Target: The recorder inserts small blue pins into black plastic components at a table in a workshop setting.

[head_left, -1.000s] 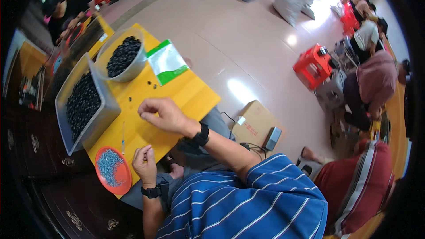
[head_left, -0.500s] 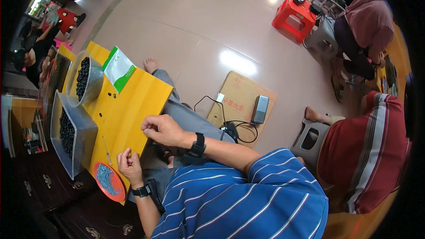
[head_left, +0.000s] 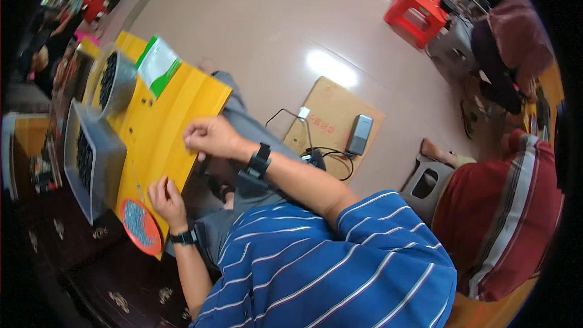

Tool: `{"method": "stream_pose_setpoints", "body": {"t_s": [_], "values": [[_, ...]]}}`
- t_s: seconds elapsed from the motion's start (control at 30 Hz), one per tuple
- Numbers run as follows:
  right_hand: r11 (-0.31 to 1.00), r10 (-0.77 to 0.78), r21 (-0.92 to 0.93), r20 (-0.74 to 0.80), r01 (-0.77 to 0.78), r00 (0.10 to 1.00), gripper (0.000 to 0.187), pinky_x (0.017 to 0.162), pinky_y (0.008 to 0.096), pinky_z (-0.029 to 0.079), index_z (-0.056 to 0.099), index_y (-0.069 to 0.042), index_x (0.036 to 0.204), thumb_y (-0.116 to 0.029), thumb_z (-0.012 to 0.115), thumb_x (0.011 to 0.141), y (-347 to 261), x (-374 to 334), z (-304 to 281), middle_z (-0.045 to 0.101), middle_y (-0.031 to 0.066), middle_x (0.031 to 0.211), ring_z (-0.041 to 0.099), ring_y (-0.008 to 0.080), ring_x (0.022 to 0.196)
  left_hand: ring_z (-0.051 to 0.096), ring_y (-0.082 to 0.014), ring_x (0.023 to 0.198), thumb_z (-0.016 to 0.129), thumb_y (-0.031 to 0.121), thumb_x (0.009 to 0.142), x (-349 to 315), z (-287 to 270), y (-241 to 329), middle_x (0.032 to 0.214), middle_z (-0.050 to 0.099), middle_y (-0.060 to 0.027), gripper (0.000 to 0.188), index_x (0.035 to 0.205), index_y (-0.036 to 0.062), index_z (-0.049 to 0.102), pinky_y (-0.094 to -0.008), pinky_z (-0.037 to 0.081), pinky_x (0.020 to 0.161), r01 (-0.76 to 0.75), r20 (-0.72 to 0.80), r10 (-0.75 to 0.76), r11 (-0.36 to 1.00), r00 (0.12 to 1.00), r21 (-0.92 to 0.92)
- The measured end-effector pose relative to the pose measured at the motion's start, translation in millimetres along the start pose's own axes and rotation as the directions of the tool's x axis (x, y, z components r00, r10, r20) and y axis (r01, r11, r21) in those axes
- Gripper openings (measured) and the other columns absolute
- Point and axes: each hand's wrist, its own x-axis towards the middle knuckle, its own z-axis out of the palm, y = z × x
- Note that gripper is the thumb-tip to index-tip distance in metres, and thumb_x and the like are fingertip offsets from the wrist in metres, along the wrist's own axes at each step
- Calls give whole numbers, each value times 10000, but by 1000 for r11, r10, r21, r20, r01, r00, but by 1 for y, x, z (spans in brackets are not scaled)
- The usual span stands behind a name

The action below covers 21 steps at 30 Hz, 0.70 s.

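Both hands are at the near right edge of a yellow table (head_left: 182, 94). My left hand (head_left: 168, 202) is beside an orange plate (head_left: 153, 249) of tiny blue-grey pieces (head_left: 138, 223), its fingers curled; whatever is in them is hidden. Farther along the edge, my right hand (head_left: 212, 136) has its fingers bent and pressed together, and I cannot make out anything between them. A thin tool with a pale blue handle (head_left: 140, 192) lies by the plate, blurred. Several small black pieces (head_left: 147, 102) are scattered on the tabletop.
Along the table's left side stand a clear rectangular bin (head_left: 108, 167) and a round tub (head_left: 124, 88), both with black pieces. A white-and-green packet (head_left: 156, 64) lies beyond. On the floor are a cardboard sheet (head_left: 331, 100), a grey power bank (head_left: 359, 135) and cables; people sit at right.
The whole view has shifted, so the table and hands appear higher and slightly left. My right hand is a little nearer the table's far corner; both hands keep their curled shape.
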Motion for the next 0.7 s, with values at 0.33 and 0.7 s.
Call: {"method": "stream_pose_setpoints", "body": {"t_s": [0.33,0.7], "values": [[978,153,-164,132,-131,979,177,620,245,571,637,2,1054,-153,657,970,-2,30,-17,724,92,874,690,145,657,617,-348,897,679,90,868,7,12,-14,927,640,-142,108,965,50,703,-422,496,809,-16,-173,19,1000,985,14],[963,191,-204,63,-175,980,149,667,251,569,649,-24,1015,-165,666,973,-16,32,-9,716,88,870,672,144,663,615,-331,877,684,99,837,6,16,-16,896,630,-106,94,929,82,682,-434,505,785,-28,-233,30,1000,972,12]]}}
